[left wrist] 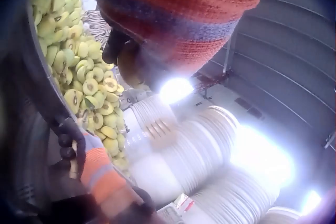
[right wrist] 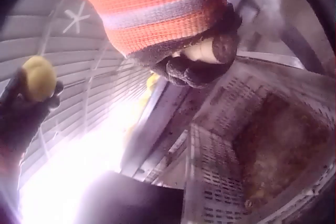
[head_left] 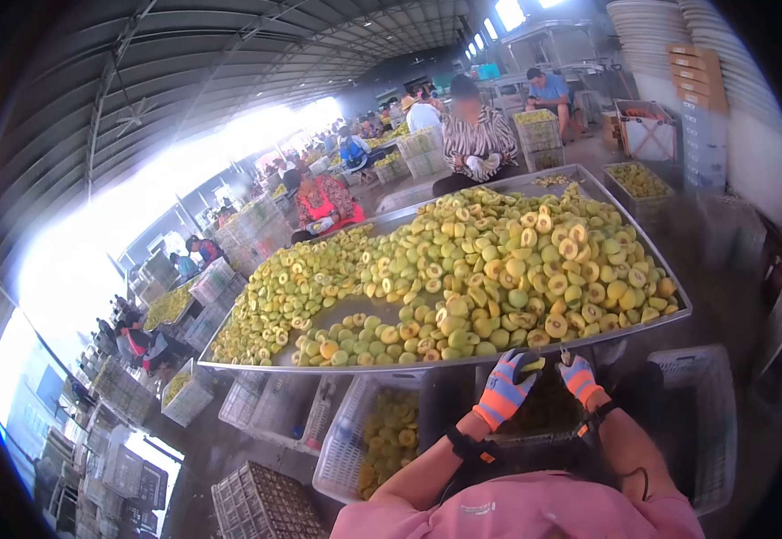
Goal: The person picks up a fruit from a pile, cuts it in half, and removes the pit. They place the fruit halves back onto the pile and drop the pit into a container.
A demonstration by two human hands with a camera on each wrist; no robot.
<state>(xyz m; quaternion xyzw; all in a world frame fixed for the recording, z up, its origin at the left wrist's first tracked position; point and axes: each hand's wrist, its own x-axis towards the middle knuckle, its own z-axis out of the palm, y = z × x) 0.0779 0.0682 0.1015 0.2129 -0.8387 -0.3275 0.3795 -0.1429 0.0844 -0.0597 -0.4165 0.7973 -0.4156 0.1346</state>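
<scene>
Both hands wear orange-and-grey knit gloves with dark palms, just past the near edge of a metal-rimmed table (head_left: 445,366). My left hand (head_left: 504,388) grips a yellow-green stone fruit (right wrist: 39,79) with a crease down its side. To its right, my right hand (head_left: 580,379) curls round the short wooden handle (right wrist: 202,51) of a small tool; the tool's working end is hidden. Heaped on the table is a large pile of yellow-green fruit (head_left: 490,260), many pieces cut in half with brown centres showing.
Below the table edge stand a white crate (head_left: 337,458) partly filled with fruit and another white crate (head_left: 719,422) at right. A stacked grey crate (head_left: 265,503) lies at lower left. Across the table sit a person in a striped top (head_left: 476,135) and a person in red (head_left: 328,202).
</scene>
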